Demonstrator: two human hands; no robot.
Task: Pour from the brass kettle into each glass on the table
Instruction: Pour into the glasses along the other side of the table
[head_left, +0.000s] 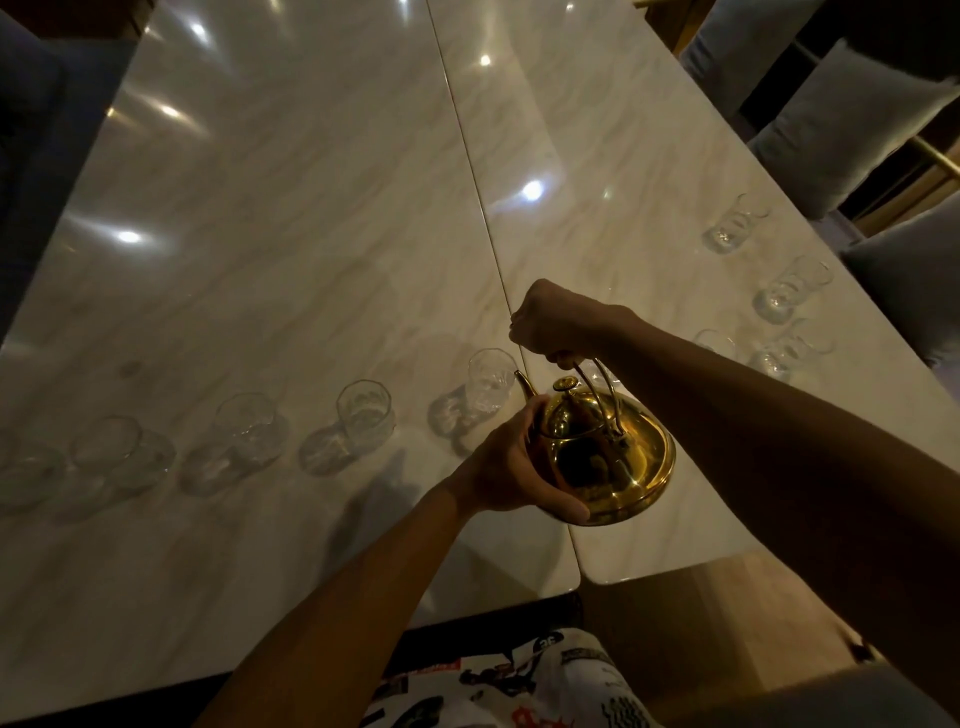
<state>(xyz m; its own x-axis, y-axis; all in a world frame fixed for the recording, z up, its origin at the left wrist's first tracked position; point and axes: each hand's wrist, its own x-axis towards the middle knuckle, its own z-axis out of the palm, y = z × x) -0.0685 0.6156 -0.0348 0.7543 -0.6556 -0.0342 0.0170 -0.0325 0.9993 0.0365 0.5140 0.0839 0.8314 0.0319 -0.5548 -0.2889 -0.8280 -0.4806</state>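
- Pale, glossy marble-pattern tabletop (291, 218), head view: two slabs meet at a thin seam (467, 156) running away from the viewer, and ceiling lights are reflected as bright spots.
- Grey upholstered chairs (841, 130) along the right edge; a dark chair (47, 130) at far left.
- Brass kettle (618, 462): held above the near part of the tabletop, over the seam, lid on, spout pointing up-left.
- Right hand (550, 322): closed in a fist round the top of the kettle's wire handle.
- Left hand (511, 467): cupped against the left side of the kettle body, fingers wrapped round it, thumb along the lower rim.
- Nearest glass (491, 382): clear, upright, just beside the spout tip.
- Row of glasses (249, 431): four more, upright, running left from the nearest glass; the farthest is blurred.
- Group of glasses (789, 288): four on the right slab, one partly hidden behind the right forearm.
- Contents of the glasses cannot be told.
- Printed garment (519, 675) at the bottom edge.
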